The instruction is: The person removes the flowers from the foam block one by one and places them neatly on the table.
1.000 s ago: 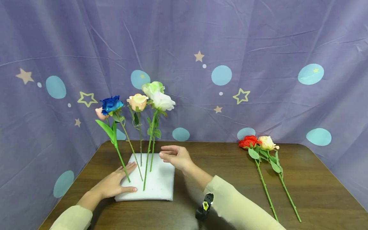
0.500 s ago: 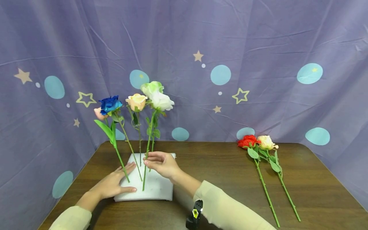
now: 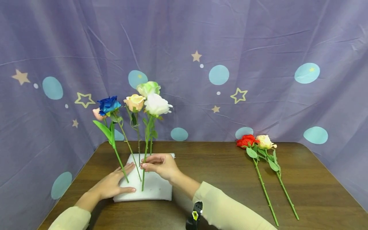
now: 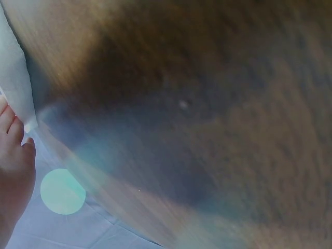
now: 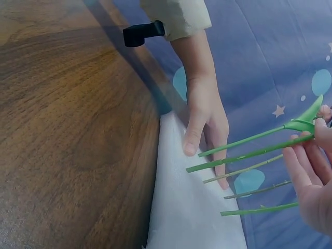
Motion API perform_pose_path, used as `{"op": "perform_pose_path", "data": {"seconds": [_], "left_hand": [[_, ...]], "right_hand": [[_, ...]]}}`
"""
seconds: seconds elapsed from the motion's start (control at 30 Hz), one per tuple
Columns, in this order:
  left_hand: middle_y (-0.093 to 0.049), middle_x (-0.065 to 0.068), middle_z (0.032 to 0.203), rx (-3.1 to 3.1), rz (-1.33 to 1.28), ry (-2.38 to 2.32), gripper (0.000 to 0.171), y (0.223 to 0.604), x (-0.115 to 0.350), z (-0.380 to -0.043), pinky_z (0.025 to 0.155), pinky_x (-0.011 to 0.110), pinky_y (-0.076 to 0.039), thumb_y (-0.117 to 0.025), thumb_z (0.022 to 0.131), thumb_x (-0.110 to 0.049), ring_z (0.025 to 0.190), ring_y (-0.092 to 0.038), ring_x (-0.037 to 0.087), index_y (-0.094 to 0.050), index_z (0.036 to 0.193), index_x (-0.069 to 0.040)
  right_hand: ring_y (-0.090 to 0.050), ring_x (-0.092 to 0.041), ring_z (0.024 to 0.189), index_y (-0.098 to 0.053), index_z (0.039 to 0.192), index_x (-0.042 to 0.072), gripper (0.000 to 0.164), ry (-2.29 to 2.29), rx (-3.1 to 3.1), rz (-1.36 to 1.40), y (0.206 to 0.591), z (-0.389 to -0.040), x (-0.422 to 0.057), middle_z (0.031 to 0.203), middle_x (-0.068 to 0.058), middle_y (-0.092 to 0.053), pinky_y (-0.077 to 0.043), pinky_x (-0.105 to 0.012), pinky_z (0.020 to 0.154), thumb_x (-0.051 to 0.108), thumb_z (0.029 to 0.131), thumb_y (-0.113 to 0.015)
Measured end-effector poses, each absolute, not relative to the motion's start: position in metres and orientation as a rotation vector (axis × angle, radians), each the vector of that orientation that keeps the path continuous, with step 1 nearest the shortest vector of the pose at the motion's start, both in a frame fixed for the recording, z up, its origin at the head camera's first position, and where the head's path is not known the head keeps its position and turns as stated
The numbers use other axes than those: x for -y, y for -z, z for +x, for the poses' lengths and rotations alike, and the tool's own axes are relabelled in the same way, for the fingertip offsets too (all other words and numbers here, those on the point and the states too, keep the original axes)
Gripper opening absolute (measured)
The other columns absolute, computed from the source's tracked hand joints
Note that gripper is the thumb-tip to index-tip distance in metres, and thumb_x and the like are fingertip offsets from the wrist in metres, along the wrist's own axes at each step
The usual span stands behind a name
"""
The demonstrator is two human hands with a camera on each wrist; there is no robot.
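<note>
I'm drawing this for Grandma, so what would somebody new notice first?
Probably the bright blue rose, standing in the white block on the left of the table. Then perhaps the right hand, pinching a green stem above that block. The red rose lying beside a cream rose on the right might stand out too.

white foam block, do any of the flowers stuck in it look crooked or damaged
Somewhat crooked: in the head view the blue rose and pink flower lean left over the white foam block, whereas the green stem in the right hand stands nearly upright. No damage is visible.
</note>
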State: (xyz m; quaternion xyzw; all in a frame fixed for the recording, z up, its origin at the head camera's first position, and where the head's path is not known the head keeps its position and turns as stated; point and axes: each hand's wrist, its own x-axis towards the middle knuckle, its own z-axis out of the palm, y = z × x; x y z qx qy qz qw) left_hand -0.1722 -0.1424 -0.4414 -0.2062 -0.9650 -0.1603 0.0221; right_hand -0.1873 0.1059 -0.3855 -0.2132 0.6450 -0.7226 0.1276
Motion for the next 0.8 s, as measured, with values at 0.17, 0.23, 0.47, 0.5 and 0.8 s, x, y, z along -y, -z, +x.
{"op": "perform_pose_path", "data": {"seconds": [0.17, 0.23, 0.47, 0.5, 0.8], "left_hand": [[-0.039, 0.02, 0.151, 2.993, -0.637, 0.492, 0.097, 0.4423, 0.1429, -0.1736, 0.114, 0.062, -0.029, -0.067, 0.076, -0.064, 0.139, -0.036, 0.044, -0.038, 0.146, -0.004], [-0.039, 0.019, 0.151, 2.987, -0.637, 0.487, 0.097, 0.4429, 0.1431, -0.1742, 0.114, 0.061, -0.029, -0.067, 0.076, -0.064, 0.139, -0.036, 0.043, -0.039, 0.146, -0.004], [-0.039, 0.019, 0.152, 2.988, -0.627, 0.487, 0.096, 0.4442, 0.1431, -0.1735, 0.114, 0.061, -0.029, -0.067, 0.076, -0.063, 0.139, -0.036, 0.044, -0.038, 0.146, -0.005], [-0.039, 0.019, 0.152, 2.989, -0.627, 0.489, 0.096, 0.4443, 0.1431, -0.1733, 0.114, 0.061, -0.029, -0.067, 0.076, -0.063, 0.139, -0.036, 0.044, -0.038, 0.146, -0.005], [-0.04, 0.02, 0.151, 2.985, -0.634, 0.487, 0.096, 0.4445, 0.1427, -0.1742, 0.112, 0.063, -0.03, -0.068, 0.076, -0.064, 0.138, -0.036, 0.047, -0.039, 0.146, -0.004]], "right_hand": [[-0.075, -0.024, 0.087, -0.07, 0.101, -0.011, 0.023, 2.075, -1.947, -0.685, 0.3841, -0.1861, -0.1065, 0.101, -0.029, -0.07, -0.061, -0.023, 0.079, 0.0, 0.081, -0.073], [-0.074, -0.025, 0.088, -0.07, 0.1, -0.011, 0.023, 2.081, -1.962, -0.709, 0.3834, -0.1859, -0.1066, 0.101, -0.029, -0.07, -0.061, -0.023, 0.078, -0.001, 0.08, -0.073], [-0.069, -0.042, 0.095, -0.068, 0.101, -0.013, 0.022, 2.115, -1.928, -0.725, 0.3819, -0.1856, -0.108, 0.105, -0.03, -0.068, -0.061, -0.022, 0.075, -0.006, 0.08, -0.07], [-0.068, -0.044, 0.095, -0.067, 0.101, -0.014, 0.023, 2.127, -1.919, -0.735, 0.3819, -0.1855, -0.1082, 0.105, -0.031, -0.068, -0.061, -0.023, 0.075, -0.007, 0.08, -0.07], [-0.069, -0.044, 0.094, -0.067, 0.106, -0.014, 0.024, 2.059, -2.008, -0.96, 0.3816, -0.1881, -0.1075, 0.103, -0.03, -0.068, -0.06, -0.019, 0.072, -0.004, 0.084, -0.066]]}}
